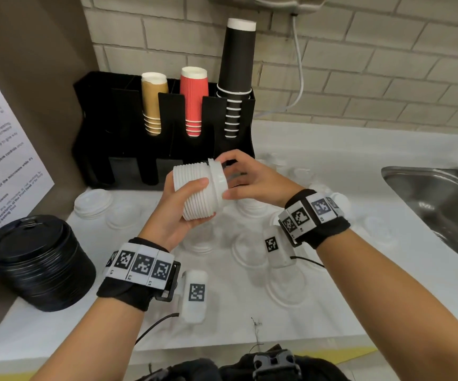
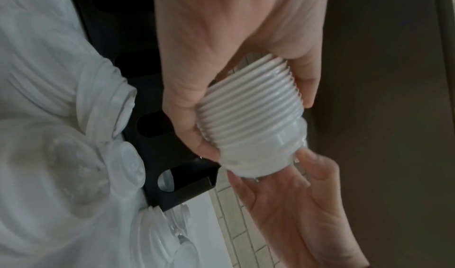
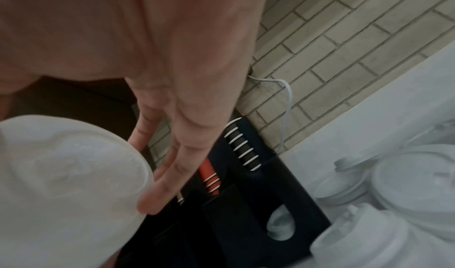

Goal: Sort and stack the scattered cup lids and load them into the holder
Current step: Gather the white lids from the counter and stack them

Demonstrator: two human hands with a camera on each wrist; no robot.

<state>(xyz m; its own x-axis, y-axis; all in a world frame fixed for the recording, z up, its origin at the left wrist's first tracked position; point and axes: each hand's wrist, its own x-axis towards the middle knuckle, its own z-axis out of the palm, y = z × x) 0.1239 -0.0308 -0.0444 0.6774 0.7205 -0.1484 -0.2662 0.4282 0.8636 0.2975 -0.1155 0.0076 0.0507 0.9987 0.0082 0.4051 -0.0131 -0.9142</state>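
Observation:
My left hand (image 1: 203,200) grips a ribbed stack of white cup lids (image 1: 195,196) on its side above the counter, thumb on top and fingers underneath. My right hand (image 1: 223,177) pinches the end lid (image 1: 218,174) of that stack between thumb and fingers. In the left wrist view the stack of white cup lids (image 2: 248,112) lies in my palm. In the right wrist view the end lid (image 3: 68,175) fills the lower left, with my fingers (image 3: 172,165) along its rim. The black holder (image 1: 129,127) stands just behind.
Brown (image 1: 152,100), red (image 1: 193,97) and black cups (image 1: 236,64) fill the holder's upper slots. A stack of black lids (image 1: 38,259) sits at the left. Several loose white and clear lids (image 1: 93,202) lie on the white counter (image 1: 332,298). A steel sink (image 1: 436,204) is at the right.

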